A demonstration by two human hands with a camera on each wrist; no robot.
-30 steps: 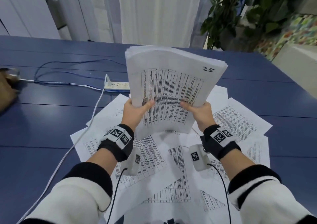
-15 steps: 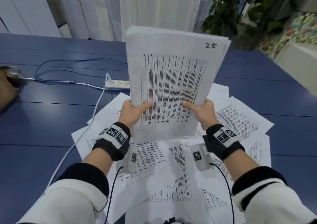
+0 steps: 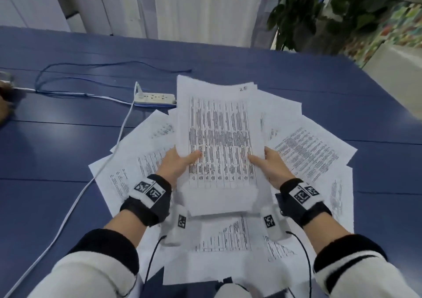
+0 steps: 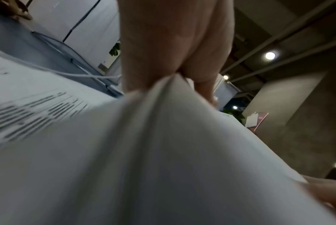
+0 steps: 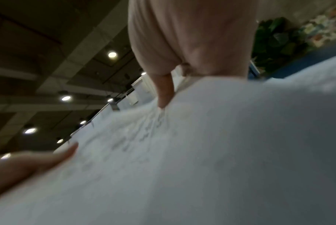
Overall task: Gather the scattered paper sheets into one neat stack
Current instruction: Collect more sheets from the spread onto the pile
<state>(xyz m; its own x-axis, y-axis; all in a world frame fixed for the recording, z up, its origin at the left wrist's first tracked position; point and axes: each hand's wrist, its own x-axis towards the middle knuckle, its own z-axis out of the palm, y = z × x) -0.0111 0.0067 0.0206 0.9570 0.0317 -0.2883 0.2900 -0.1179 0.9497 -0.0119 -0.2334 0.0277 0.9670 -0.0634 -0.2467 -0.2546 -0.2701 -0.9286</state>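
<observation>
Hands grip the gathered stack of printed sheets (image 3: pixel 219 142) from either side. Left hand (image 3: pixel 175 167) and right hand (image 3: pixel 272 168) each clamp a long edge near the stack's near end, thumb laid on the printed top page and fingers hidden beneath; the left wrist view shows the paper pinched into a fold at the thumb (image 4: pixel 203 85). The paired grip probably serves to square the edges while the bundle is carried as one. Long axis of the stack runs away from the person, the handwritten page number at the far right corner, the far end tipped down toward the table (image 3: pixel 68 160). Beneath and around the stack, loose sheets (image 3: pixel 312 151) lie fanned at mixed angles, not yet collected. Beyond the stack's far left corner sits a white power strip (image 3: pixel 155 97), its cable (image 3: pixel 75 197) trailing left of the stack.
</observation>
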